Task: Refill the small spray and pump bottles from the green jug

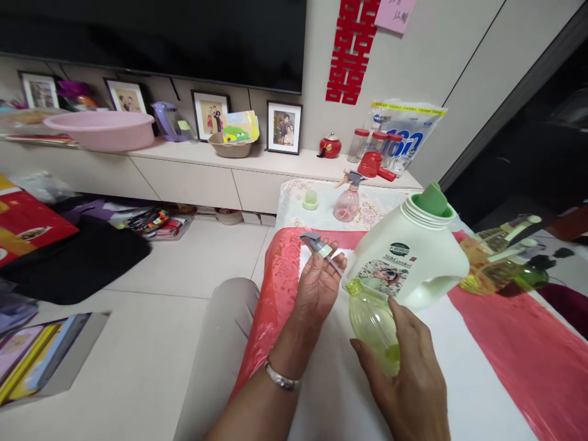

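Head view: left hand (316, 285) grips a grey spray head (316, 244); right hand (407, 373) clasps the green bottle (372, 321) on the worktop (482, 392).

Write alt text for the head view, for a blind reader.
The left hand holds a spray nozzle, the right hand an uncapped green bottle, over a table with a red cloth. A white jug sits just behind.

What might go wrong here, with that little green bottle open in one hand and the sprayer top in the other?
1. The green bottle in the right hand is uncapped and tilted; what looks like liquid at its bottom could spill out.
2. The white jug stands open right beside it; a bump might tip it.
3. The spray head in the left hand may drip.
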`<state>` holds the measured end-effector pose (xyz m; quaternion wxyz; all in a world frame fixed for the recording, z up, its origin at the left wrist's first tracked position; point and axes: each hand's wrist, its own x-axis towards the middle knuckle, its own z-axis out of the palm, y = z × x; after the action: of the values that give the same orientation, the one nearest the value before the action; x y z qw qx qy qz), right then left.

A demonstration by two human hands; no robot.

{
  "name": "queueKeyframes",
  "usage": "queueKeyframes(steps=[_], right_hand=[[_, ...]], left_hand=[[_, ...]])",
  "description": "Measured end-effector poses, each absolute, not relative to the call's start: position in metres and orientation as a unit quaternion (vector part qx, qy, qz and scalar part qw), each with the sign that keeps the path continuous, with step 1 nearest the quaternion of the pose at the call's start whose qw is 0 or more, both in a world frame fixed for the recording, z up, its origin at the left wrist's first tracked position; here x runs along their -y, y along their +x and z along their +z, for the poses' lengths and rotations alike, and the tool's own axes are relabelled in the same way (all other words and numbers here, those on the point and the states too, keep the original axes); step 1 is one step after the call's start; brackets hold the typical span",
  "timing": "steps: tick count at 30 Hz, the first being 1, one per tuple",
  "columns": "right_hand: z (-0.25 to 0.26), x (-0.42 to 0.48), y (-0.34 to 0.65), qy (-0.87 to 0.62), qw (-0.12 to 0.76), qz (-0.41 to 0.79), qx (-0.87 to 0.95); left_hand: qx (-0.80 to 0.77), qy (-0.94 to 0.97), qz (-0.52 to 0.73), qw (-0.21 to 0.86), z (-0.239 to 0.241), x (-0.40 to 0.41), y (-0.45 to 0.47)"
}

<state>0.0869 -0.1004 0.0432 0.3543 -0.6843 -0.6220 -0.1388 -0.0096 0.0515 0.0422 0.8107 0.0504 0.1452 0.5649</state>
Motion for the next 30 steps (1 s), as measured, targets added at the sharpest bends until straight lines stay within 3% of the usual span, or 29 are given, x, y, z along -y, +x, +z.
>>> queueKeyframes(steps=[9, 16, 30], right_hand=[[0.06, 0.075, 0.072, -0.667, 0.373, -0.143, 0.629], [0.044, 0.104, 0.086, -0.686, 0.353, -0.158, 0.616], [0.024, 0.12, 0.095, -0.705, 0.331, -0.145, 0.61]], left_hand=[[-0.132, 0.086, 0.554, 0.817, 0.041, -0.046, -0.008], [-0.173, -0.047, 0.587, 0.789, 0.05, -0.063, -0.016], [-0.159, -0.067, 0.59, 0.789, 0.05, -0.063, -0.016]])
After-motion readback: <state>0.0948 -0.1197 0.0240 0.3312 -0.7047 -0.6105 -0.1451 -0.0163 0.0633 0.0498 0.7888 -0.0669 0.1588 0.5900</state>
